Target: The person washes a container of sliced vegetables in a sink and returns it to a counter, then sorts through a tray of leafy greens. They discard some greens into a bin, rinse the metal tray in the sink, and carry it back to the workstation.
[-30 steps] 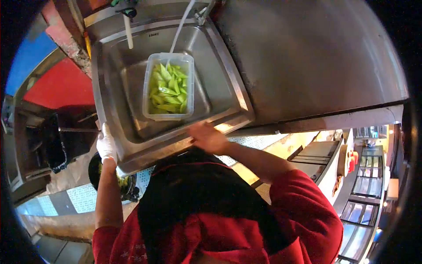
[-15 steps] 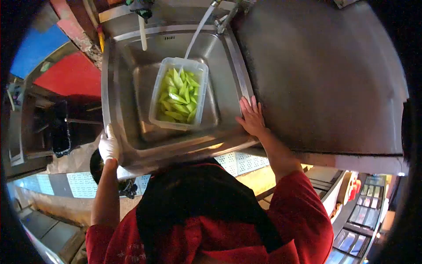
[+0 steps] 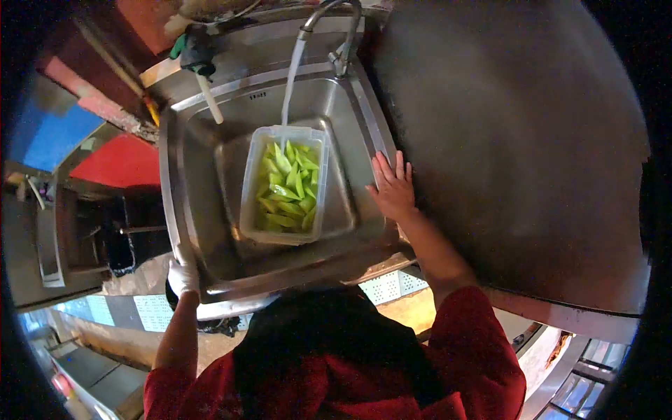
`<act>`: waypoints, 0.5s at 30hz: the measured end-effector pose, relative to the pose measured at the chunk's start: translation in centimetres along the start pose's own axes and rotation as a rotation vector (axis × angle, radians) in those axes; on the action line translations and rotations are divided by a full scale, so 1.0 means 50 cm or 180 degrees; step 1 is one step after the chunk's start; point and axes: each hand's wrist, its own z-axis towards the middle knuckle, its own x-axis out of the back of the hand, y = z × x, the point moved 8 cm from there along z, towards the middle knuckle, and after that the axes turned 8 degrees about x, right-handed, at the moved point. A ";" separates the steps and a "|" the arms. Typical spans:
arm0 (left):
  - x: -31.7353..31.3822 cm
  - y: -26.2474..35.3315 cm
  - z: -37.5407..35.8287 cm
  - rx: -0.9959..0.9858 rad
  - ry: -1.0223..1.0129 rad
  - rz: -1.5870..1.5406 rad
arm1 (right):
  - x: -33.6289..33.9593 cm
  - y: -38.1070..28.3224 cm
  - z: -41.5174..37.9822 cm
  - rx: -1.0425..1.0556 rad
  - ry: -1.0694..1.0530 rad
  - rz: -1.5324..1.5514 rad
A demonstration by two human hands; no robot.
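Steel sink (image 3: pixel 203 210) holds a tub (image 3: pixel 283 183) of greens under running water; right hand (image 3: pixel 392 190) lies flat, grip wide, on its rim; gloved left hand (image 3: pixel 183 274) grips the front edge.

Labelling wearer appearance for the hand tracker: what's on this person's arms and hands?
Left hand wears a white glove; right hand is bare. Red sleeves pushed up, leaving both forearms bare. No watch, rings or markings visible.

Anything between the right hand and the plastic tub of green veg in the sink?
Nothing visible. The right hand lies flat on the sink's right rim, beside the tub, with only bare basin between them. The tap's water stream falls at the tub's far end, clear of that path.
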 end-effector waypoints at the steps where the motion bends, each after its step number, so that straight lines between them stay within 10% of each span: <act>1: 0.004 0.009 -0.010 -0.0098 0.0007 -0.0339 | -0.003 0.002 0.007 0.0022 0.0114 0.0019; 15: 0.009 0.001 -0.023 0.0062 0.0412 0.0209 | -0.045 0.076 0.384 -0.0329 -0.0531 -0.0137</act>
